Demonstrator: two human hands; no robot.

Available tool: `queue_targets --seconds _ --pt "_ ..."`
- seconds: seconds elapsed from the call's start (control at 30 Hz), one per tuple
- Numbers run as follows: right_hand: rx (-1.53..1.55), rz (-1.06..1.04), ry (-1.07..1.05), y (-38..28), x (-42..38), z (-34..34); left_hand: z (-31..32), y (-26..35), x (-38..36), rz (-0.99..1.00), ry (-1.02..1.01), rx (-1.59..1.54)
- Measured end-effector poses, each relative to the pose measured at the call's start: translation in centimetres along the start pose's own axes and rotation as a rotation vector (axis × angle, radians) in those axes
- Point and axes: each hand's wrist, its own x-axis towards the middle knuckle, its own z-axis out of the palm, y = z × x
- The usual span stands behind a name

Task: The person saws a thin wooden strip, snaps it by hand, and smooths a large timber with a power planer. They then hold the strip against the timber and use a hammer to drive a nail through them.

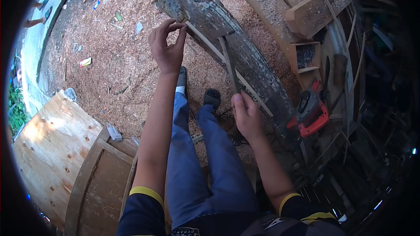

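Observation:
My left hand [168, 47] is pinched, thumb and forefinger meeting at the upper end of a thin wooden strip [208, 43]; any smaller thing between the fingertips is too small to make out. The strip lies lengthwise along the near edge of a thick, weathered wooden beam [251, 50]. In my right hand [247, 116] is a hammer [229, 63], gripped by its handle. Its head is over the beam, close to the strip, and the handle crosses above the strip.
A red and grey power planer [311, 110] rests right of the beam. Beyond it are a small open wooden box [307, 57] and a wood block [317, 11]. Wood shavings [118, 65] cover the ground. Plywood [57, 135] and a framed panel [103, 188] stand at lower left.

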Motion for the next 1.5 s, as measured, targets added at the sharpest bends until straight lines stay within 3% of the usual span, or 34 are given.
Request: queue_targets --seconds 0.33,0.47,0.57,1.23,1.5 --pt "-0.196 -0.182 -0.068 -1.3 4.6 2.5 0.7 -0.7 -0.5 -0.079 0.052 -0.100" --pt "-0.182 -0.167 -0.036 -0.8 4.9 3.5 0.2 -0.2 -0.5 -0.079 0.016 -0.049" --pt "-0.156 -0.134 -0.023 -0.1 5.0 3.8 0.6 -0.5 -0.6 -0.149 0.034 -0.178" --pt "-0.140 -0.066 0.029 0.1 4.8 4.8 -0.3 -1.3 0.6 0.123 0.044 -0.001" --pt "-0.163 -0.069 0.005 -1.1 4.3 5.0 -0.6 -1.1 0.5 0.041 0.007 -0.069"
